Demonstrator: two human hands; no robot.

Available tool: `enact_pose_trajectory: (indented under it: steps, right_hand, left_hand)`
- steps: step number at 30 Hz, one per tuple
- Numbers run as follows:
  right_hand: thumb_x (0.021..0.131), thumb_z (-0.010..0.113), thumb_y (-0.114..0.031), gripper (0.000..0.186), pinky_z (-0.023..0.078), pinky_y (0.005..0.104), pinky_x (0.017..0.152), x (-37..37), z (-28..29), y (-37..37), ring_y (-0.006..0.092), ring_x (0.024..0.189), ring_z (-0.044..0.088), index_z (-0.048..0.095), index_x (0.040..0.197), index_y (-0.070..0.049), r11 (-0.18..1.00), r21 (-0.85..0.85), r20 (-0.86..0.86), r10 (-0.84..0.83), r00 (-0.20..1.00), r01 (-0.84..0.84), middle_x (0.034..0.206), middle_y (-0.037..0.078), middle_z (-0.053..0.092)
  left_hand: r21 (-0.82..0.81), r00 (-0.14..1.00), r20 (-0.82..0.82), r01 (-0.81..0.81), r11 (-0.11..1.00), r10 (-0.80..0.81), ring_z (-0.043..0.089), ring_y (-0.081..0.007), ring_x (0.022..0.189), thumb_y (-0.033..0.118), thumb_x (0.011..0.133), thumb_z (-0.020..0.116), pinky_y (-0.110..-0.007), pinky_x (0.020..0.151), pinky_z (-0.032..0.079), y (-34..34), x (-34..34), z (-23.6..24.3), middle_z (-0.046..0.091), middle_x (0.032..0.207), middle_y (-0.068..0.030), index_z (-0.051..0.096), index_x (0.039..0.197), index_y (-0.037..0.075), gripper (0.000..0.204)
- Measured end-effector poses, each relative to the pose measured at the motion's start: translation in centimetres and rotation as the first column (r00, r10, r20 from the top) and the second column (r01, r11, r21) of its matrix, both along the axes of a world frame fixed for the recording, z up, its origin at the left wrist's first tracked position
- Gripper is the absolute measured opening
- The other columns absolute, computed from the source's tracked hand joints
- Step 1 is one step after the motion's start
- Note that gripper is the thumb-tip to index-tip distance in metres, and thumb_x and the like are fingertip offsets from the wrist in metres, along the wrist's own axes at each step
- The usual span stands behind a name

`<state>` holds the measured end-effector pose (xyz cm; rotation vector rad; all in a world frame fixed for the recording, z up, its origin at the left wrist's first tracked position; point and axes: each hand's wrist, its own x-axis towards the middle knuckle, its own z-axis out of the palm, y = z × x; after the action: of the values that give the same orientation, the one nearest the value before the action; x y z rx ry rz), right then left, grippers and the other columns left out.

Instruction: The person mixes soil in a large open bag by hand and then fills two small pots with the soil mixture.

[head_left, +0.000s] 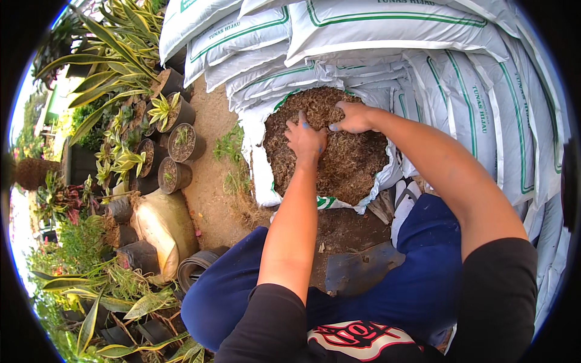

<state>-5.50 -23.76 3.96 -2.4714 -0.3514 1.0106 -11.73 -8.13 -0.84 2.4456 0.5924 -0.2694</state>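
An open white sack [261,175] with its rim rolled down stands in front of me, filled with brown, fibrous potting mix [348,166]. My left hand [305,139] lies on the mix left of the middle, fingers spread, with bluish marks on it. At the upper right of the opening, my right hand [357,117] reaches over the rim. Its thumb and forefinger are apart, with the tips at the mix. Neither hand shows anything gripped; the undersides of both are hidden.
White filled sacks [393,30] with green lines are stacked behind and along the right [484,115]. Small potted plants [181,142] stand on the left, near a yellowish sack [163,224] and stacked black pots [196,266]. A dark flat sheet [363,266] lies between my knees.
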Motion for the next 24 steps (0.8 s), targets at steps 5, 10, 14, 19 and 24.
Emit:
enact_pose_trajectory:
  steps: [5,10,14,19,24]
  right_hand:
    - [0.09,0.076,-0.035,0.082,0.045,0.0436,0.111,-1.0,1.6,2.6,0.038,0.135,0.055,0.04,0.155,-0.002,0.992,0.061,0.087,0.105,0.991,-0.11,0.148,0.026,0.054]
    - [0.086,0.075,-0.038,0.072,0.05,0.0434,0.108,-2.8,2.0,6.3,0.0358,0.129,0.06,0.051,0.148,-0.011,0.951,-0.015,0.075,0.309,0.948,-0.309,0.14,0.016,0.063]
    - [0.087,0.08,-0.04,0.081,0.042,0.0489,0.115,-5.6,2.1,5.8,0.0363,0.144,0.045,0.044,0.153,-0.009,0.919,-0.169,0.258,0.389,0.884,-0.356,0.158,0.021,0.043]
    - [0.081,0.084,-0.046,0.099,0.023,0.0592,0.123,-7.7,0.7,4.8,0.0362,0.156,0.022,0.034,0.161,-0.014,0.74,-0.358,0.472,0.67,0.573,-0.57,0.169,0.02,0.023]
    - [0.077,0.085,-0.046,0.094,0.026,0.0729,0.115,-9.2,-1.8,6.4,0.0425,0.156,0.019,0.039,0.159,-0.036,0.657,-0.423,0.463,0.749,0.474,-0.624,0.17,0.019,0.019]
  left_hand:
    - [0.06,0.997,0.052,0.062,0.996,-0.065,0.03,-0.0481,0.148,0.034,0.089,0.074,-0.062,0.116,0.034,0.4,-1.6,-1.8,0.027,0.161,-0.0259,0.034,0.16,0.018,0.082]
    - [0.103,0.889,-0.205,0.436,0.894,-0.41,0.026,-0.0475,0.151,0.041,0.095,0.065,-0.064,0.117,0.035,6.0,-0.1,-1.3,0.023,0.166,-0.023,0.025,0.164,0.024,0.081]
    - [0.171,0.672,-0.419,0.719,0.674,-0.611,0.038,-0.05,0.144,0.05,0.092,0.063,-0.057,0.117,0.038,9.1,0.2,3.4,0.032,0.16,-0.0273,0.021,0.165,0.017,0.089]
    - [0.002,0.496,-0.468,0.828,0.56,-0.732,0.04,-0.053,0.141,0.039,0.088,0.071,-0.054,0.118,0.037,11.8,-1.6,5.1,0.033,0.158,-0.0328,0.017,0.162,0.0,0.1]
    - [-0.046,0.588,-0.394,0.755,0.654,-0.707,0.031,-0.0528,0.147,0.037,0.078,0.084,-0.052,0.121,0.035,12.7,-3.9,1.3,0.023,0.161,-0.0359,0.013,0.16,-0.007,0.117]
